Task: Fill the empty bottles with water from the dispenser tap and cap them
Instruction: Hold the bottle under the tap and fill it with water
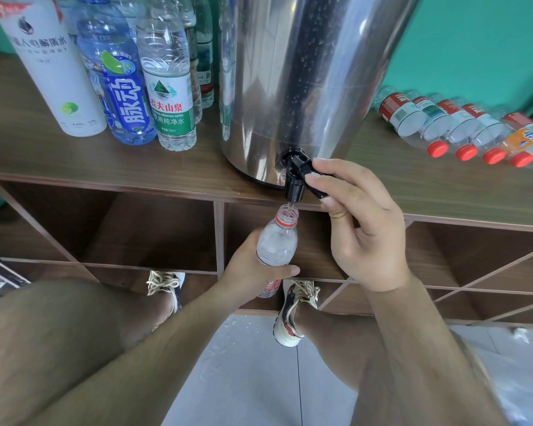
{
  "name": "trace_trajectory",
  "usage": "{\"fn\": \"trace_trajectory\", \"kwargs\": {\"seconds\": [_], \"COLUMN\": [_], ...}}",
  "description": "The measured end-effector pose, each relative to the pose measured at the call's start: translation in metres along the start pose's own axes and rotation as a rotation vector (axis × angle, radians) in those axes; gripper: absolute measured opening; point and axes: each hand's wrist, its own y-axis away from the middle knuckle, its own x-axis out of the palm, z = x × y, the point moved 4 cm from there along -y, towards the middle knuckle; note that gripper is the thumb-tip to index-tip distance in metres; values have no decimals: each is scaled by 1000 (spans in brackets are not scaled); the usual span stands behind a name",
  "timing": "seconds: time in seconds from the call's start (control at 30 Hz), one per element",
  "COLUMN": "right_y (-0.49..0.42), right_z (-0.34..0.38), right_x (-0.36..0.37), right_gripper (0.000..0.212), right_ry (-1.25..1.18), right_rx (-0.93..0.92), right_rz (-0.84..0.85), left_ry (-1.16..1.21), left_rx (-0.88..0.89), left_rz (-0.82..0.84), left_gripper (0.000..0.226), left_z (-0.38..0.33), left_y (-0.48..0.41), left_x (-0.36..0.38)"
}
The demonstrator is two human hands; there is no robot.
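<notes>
Gripping an uncapped bottle (277, 241) under the black tap (296, 176), the left hand (253, 269) steadies it; right hand (360, 222) pinches the lever.

Only one view exists, from a wide-angle camera on the person's head; it faces forward and steeply down, near to the wooden counter (43, 158) and the steel dispenser (305, 72); the tap (294, 176) and the bottle (277, 244) lie near the centre; the floor (259, 379) shows at the lower edge.
</notes>
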Motion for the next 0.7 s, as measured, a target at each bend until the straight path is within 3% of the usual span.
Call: {"fn": "trace_trajectory", "kwargs": {"seconds": [0.7], "right_y": [0], "right_z": [2], "right_x": [0], "right_gripper": [40], "right_ry": [-47], "right_rx": [2], "right_rz": [7], "left_ry": [22], "left_rx": [2], "left_rz": [-2], "left_gripper": [70], "left_z": [0], "left_y": [1], "left_x": [0]}}
